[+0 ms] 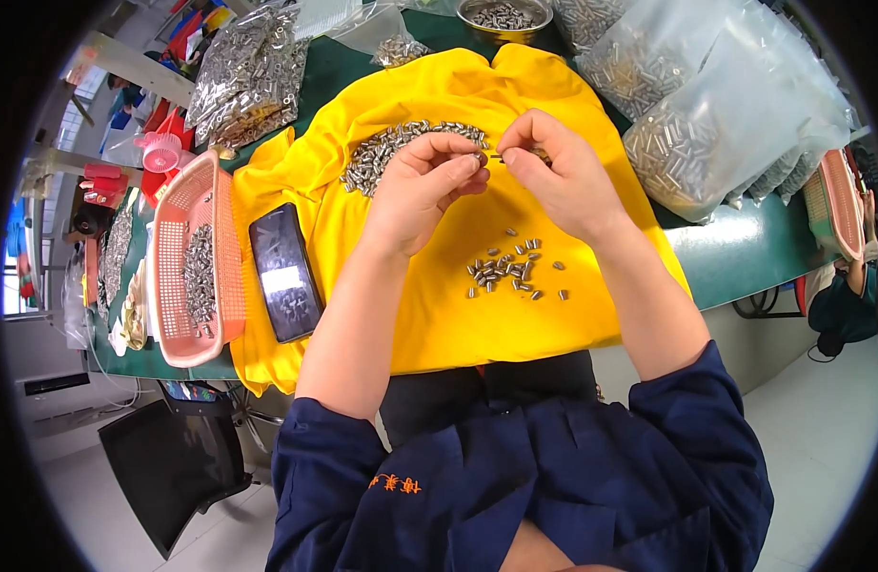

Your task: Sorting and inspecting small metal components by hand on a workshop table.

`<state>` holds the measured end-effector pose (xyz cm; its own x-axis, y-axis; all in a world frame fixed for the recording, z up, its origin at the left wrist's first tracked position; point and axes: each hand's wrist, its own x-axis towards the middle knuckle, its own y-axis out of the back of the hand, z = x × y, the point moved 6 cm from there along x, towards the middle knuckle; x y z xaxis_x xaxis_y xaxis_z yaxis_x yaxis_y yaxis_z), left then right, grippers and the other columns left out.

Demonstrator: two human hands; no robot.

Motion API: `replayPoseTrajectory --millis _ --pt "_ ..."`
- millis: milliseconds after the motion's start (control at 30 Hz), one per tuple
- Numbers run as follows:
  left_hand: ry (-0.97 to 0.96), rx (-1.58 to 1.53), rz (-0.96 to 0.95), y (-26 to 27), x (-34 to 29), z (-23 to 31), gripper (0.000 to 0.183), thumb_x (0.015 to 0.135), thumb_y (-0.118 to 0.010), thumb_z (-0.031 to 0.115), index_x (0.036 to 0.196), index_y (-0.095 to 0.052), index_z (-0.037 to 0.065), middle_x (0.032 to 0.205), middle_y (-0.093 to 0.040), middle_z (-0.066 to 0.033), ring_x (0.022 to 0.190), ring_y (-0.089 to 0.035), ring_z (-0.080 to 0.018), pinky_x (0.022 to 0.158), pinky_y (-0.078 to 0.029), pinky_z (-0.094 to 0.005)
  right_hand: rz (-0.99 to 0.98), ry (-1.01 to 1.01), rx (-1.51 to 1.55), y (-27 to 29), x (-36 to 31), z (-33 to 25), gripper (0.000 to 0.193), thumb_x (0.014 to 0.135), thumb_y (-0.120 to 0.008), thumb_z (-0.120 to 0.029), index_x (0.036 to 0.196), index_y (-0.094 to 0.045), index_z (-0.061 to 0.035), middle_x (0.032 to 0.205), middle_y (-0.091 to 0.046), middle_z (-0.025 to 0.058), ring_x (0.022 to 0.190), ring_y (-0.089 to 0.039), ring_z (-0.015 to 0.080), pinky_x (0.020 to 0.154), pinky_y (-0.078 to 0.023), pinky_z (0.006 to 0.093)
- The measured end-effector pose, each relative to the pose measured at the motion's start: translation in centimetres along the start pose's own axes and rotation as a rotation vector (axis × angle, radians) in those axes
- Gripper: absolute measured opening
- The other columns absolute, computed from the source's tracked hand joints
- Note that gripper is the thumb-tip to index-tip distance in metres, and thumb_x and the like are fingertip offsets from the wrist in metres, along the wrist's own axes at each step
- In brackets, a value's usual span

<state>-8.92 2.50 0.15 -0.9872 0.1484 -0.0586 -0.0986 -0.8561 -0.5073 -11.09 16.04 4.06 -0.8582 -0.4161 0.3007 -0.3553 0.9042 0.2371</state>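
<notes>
Both my hands are raised over a yellow cloth [439, 334], their fingertips almost meeting. My left hand [424, 191] is closed in a pinch on a small metal part that shows at its fingertips. My right hand [563, 181] pinches a thin dark pin [497, 158], whose tip points toward the left fingertips. Behind the left hand lies a large pile of small metal cylinders [382, 151]. Nearer to me, below the hands, several loose metal cylinders [504, 271] are scattered on the cloth. A few more pieces are partly hidden behind the right hand.
Left of the cloth stands a pink plastic basket [231, 286] with metal pieces; beside it lies a black phone [286, 276]. Bags of metal parts [248, 76] [672, 153] and a metal bowl [505, 36] line the far side of the green table [715, 257]. A black chair [177, 467] stands lower left.
</notes>
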Motion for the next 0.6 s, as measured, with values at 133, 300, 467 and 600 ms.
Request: replayPoseTrajectory --millis 133,300,467,600 --pt "0.009 -0.019 -0.011 -0.5 -0.3 -0.2 0.013 0.078 -0.057 0.002 0.091 -0.055 0.002 0.083 -0.059 -0.0056 0.075 -0.059 -0.0148 0.071 -0.049 -0.0274 -0.019 -0.017 0.058 -0.2 -0.2 0.0 0.007 0.077 -0.050 -0.008 0.080 -0.049 -0.0017 0.070 -0.051 0.0022 0.065 -0.046 0.0090 0.059 -0.039 0.0219" --pt "0.004 -0.016 -0.015 -0.5 -0.3 -0.5 0.014 0.078 -0.057 0.002 0.092 -0.055 0.001 0.084 -0.059 -0.0067 0.076 -0.059 -0.0158 0.071 -0.050 -0.0273 -0.020 0.027 -0.005 -0.4 -0.3 -0.5 0.007 0.076 -0.049 -0.007 0.080 -0.049 -0.0013 0.068 -0.052 0.0042 0.063 -0.047 0.0109 0.058 -0.040 0.0234" --pt "-0.070 0.185 0.034 -0.3 -0.2 -0.2 0.010 0.077 -0.058 0.001 0.087 -0.056 -0.001 0.082 -0.061 -0.0083 0.074 -0.060 -0.0152 0.071 -0.049 -0.0256 -0.061 0.070 -0.346 -0.8 -0.6 -1.2 0.006 0.075 -0.049 -0.002 0.081 -0.047 -0.0017 0.070 -0.051 0.0085 0.063 -0.051 0.0176 0.058 -0.040 0.0251" --pt "-0.095 0.288 0.040 -0.7 0.0 0.1 0.009 0.077 -0.058 0.001 0.085 -0.057 -0.002 0.081 -0.061 -0.0086 0.073 -0.060 -0.0147 0.070 -0.049 -0.0249 -0.044 0.038 -0.299 -0.5 -0.4 -0.7 0.007 0.076 -0.048 -0.010 0.078 -0.047 -0.0035 0.068 -0.056 0.0138 0.062 -0.055 0.0284 0.055 -0.042 0.0348"
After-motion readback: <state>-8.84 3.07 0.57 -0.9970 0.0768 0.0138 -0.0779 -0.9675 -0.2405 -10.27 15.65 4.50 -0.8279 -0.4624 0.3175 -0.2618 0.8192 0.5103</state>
